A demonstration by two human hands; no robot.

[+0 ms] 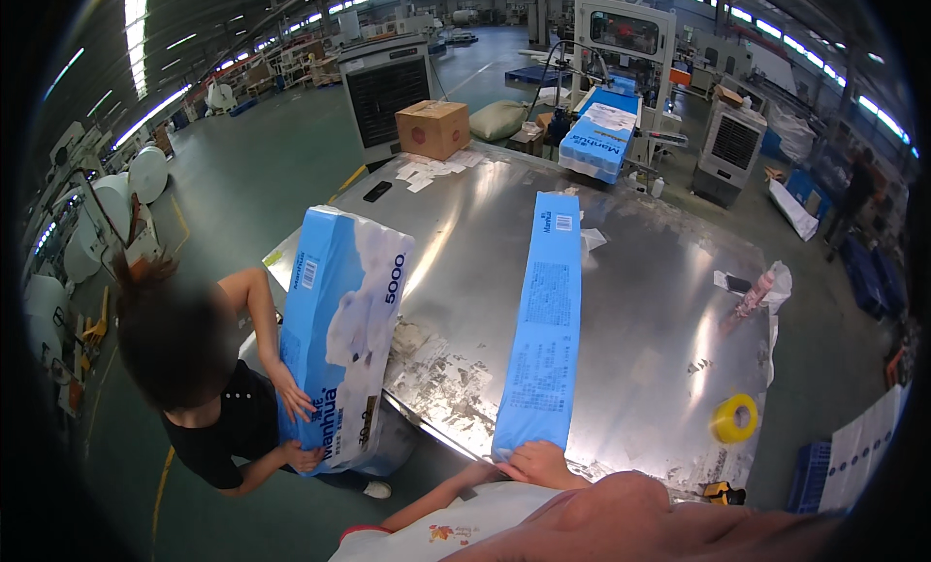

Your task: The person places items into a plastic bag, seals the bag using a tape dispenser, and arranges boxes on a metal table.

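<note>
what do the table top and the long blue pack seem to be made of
Table top: looks like bare sheet metal, shiny, with streaky glare and scuffed, worn patches near the front edge. Long blue pack: seems to be thin glossy plastic film with print, gripped at its near end by one hand.

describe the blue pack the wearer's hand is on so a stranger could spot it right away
Start at the big shiny metal table in the middle of the hall. On it lies a long, narrow blue pack, running from the near edge toward the far side, with the wearer's hand on its near end. Unlike the wider blue and white pack a co-worker holds at the table's left edge, it is slim and lies flat.
</note>
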